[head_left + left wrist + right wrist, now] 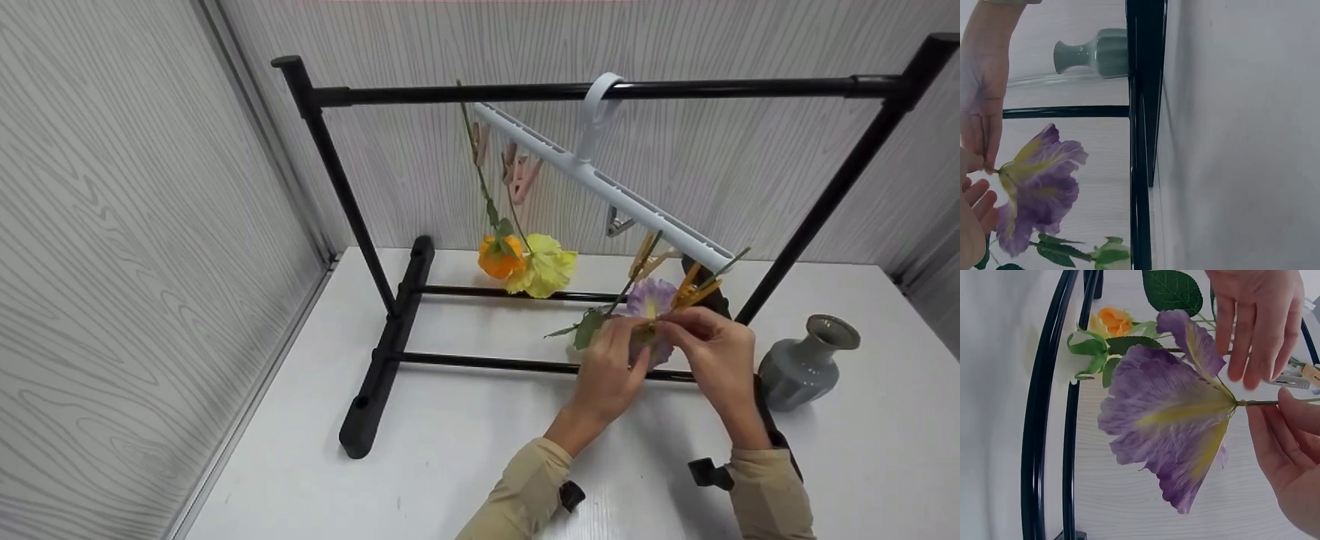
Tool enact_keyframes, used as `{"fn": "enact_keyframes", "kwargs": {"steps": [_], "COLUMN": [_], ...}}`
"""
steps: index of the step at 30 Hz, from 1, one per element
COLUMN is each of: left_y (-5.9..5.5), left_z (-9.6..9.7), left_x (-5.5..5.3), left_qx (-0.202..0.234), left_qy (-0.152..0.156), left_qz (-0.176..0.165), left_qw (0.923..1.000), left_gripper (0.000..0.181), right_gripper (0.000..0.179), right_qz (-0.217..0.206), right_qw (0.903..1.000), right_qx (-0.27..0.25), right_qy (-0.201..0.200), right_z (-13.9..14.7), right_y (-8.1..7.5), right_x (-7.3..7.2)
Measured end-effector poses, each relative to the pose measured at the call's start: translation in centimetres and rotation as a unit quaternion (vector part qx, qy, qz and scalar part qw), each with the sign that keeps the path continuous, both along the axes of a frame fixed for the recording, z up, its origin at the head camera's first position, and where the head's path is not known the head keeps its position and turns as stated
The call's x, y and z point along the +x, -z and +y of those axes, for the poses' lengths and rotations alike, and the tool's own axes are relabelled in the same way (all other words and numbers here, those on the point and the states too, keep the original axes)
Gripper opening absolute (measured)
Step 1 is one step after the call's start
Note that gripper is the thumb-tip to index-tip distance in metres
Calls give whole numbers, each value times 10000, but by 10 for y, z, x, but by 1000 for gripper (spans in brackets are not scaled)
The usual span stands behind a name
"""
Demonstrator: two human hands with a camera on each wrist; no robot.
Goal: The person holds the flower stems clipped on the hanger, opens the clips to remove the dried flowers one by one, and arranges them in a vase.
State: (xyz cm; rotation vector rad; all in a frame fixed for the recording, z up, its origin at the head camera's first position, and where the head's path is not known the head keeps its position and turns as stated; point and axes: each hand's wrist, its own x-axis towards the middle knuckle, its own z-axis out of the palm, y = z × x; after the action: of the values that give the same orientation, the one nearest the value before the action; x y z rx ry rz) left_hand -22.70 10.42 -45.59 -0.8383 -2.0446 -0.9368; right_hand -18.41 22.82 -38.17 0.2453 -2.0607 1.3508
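A purple flower [1168, 405] with yellow streaks hangs head down below the orange clothespin [688, 291] near the hanger's right end. My right hand [716, 352] pinches its thin stem [1258, 403] just above the bloom, between thumb and fingers. Close by, my left hand [609, 369] has its fingers extended beside the stem in the right wrist view; whether they touch it is unclear. Beside the bloom hangs another stem with green leaves [590, 330] and a pale flower [1075, 363]. The light-coloured hanger [577, 166] hooks over a black rack [465, 93].
An orange flower [500, 259] and a yellow flower [544, 268] hang toward the hanger's left end, near pink clothespins [523, 180]. A grey-green vase [799, 373] stands right of the rack on the white table [300, 487]. Black lower bars [480, 362] run beneath the flowers.
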Motion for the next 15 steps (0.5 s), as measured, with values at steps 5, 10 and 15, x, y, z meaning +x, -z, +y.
{"fn": "enact_keyframes", "kwargs": {"steps": [5,10,15], "left_y": [-1,-3,-4], "left_z": [6,7,6], "left_x": [-2,-5,-8], "left_qx": [367,579,733], "left_qy": [-367,-394,19], "left_qz": [-224,-151,19], "left_qw": [9984,9974,9973], "left_gripper": [22,15,8], "right_gripper": [6,6,9], "right_qz": [7,-162,-169], "right_qw": [9999,9992,9990], "right_qx": [-148,-228,-272], "right_qy": [-64,-293,-324], "right_z": [-4,-5,4], "right_y": [0,0,4], "right_x": [1,1,-2]}}
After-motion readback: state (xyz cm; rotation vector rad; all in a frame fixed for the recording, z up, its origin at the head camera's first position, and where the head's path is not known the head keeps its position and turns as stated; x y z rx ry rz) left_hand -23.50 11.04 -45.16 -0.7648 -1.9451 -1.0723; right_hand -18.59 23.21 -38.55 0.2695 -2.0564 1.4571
